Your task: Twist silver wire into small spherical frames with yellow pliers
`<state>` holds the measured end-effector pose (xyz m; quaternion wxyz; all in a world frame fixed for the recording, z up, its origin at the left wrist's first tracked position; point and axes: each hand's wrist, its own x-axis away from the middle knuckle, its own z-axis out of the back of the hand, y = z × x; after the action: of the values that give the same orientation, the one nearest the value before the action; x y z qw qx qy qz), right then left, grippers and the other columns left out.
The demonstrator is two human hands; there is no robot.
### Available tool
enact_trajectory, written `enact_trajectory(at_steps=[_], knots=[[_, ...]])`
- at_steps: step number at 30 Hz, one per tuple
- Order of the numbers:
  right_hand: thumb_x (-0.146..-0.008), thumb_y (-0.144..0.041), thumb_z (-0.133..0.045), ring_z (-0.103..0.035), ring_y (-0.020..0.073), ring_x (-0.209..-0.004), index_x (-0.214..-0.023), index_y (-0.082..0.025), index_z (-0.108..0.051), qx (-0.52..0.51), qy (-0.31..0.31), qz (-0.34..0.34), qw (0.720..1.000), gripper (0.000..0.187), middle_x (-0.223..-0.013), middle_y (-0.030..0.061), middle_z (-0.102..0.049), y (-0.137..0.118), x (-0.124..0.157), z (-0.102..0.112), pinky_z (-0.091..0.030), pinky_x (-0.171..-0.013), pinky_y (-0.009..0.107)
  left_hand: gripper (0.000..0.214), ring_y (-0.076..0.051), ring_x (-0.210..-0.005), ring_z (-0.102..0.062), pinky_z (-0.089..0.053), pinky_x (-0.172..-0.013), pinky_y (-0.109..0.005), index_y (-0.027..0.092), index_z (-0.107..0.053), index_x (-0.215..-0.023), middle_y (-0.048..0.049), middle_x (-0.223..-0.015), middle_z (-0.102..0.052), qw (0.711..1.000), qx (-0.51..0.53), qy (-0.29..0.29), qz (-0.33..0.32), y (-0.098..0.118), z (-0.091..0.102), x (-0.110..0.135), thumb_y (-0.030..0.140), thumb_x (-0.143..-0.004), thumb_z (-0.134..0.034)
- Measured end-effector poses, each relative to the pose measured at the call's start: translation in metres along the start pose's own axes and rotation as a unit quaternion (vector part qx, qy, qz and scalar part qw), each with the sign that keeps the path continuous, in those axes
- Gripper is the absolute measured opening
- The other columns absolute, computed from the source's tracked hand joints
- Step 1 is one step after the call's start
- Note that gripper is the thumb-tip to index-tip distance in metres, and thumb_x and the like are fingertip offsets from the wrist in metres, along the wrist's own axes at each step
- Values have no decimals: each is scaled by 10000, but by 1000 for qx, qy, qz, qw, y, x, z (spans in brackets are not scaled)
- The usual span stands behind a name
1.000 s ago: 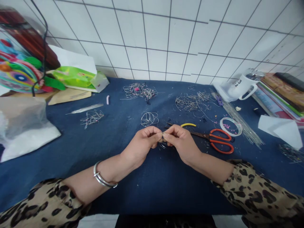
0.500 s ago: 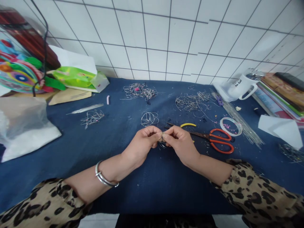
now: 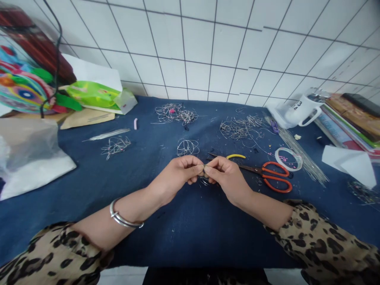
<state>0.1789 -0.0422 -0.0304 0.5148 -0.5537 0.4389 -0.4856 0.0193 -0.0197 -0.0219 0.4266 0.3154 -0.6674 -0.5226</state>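
Note:
My left hand (image 3: pixel 181 174) and my right hand (image 3: pixel 225 176) meet fingertip to fingertip over the blue cloth. Both are closed in a pinch on thin silvery wire (image 3: pixel 204 181), whose curved strands show just below the fingers; the pinched part itself is hidden. Beyond the left fingers lies a loose coil of wire (image 3: pixel 188 147). Close to my right hand are the yellow-handled pliers (image 3: pixel 236 156), partly covered by it, and scissors with red handles (image 3: pixel 276 176), their blades running behind the hand.
Tangled wire heaps (image 3: pixel 175 114) lie at the back. To the right are a bundle of straight wires (image 3: pixel 303 152), a clear round dish with pink bits (image 3: pixel 288 159) and a white mug (image 3: pixel 305 109). At left stand a plastic bag (image 3: pixel 32 158) and a green packet (image 3: pixel 95 95).
My left forearm has shifted slightly left and down. Both hands stay pinched together at nearly the same place, and the view has moved a little.

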Motion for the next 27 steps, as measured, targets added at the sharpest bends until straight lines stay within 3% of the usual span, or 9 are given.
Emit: enact_trajectory(at_steps=[7,19,22,25,27], knots=[[-772,-257,-577,-487,78,-565,-742,-168,-540,-4,-23,-16,1000,102,-656,-24,-557,-2,-1,0,-412,-550,223,157,-87,-593,-462,-355,-546,-214,151,-611,-832,-5,-735,-574,995,-84,-56,8,12,17,1,297,-797,-562],[-778,-257,-547,-502,85,-577,-761,-169,-549,66,-54,1,996,90,-669,-22,-559,-5,0,2,-425,-563,229,98,-94,-575,-461,-360,-534,-208,154,-603,-797,-2,-693,-568,986,-146,-74,-26,14,17,0,233,-770,-552],[-775,-241,-538,-498,88,-572,-755,-179,-586,178,-67,24,981,81,-650,-26,-563,-10,-2,6,-397,-544,221,114,-115,-595,-491,-366,-559,-223,177,-619,-784,3,-677,-574,956,-274,-95,-53,21,27,0,252,-783,-533],[-761,-196,-539,-511,95,-581,-732,-198,-621,309,-68,56,947,88,-647,-27,-591,-12,-4,10,-383,-555,227,124,-134,-621,-515,-343,-592,-239,199,-638,-724,3,-663,-593,885,-446,-59,-125,28,44,0,248,-778,-538],[-759,-171,-534,-544,114,-634,-738,-203,-639,371,-84,73,922,112,-692,-13,-619,-12,-5,13,-402,-598,243,111,-143,-625,-529,-332,-600,-245,211,-643,-713,2,-666,-611,847,-514,-64,-122,31,56,0,245,-766,-551]])
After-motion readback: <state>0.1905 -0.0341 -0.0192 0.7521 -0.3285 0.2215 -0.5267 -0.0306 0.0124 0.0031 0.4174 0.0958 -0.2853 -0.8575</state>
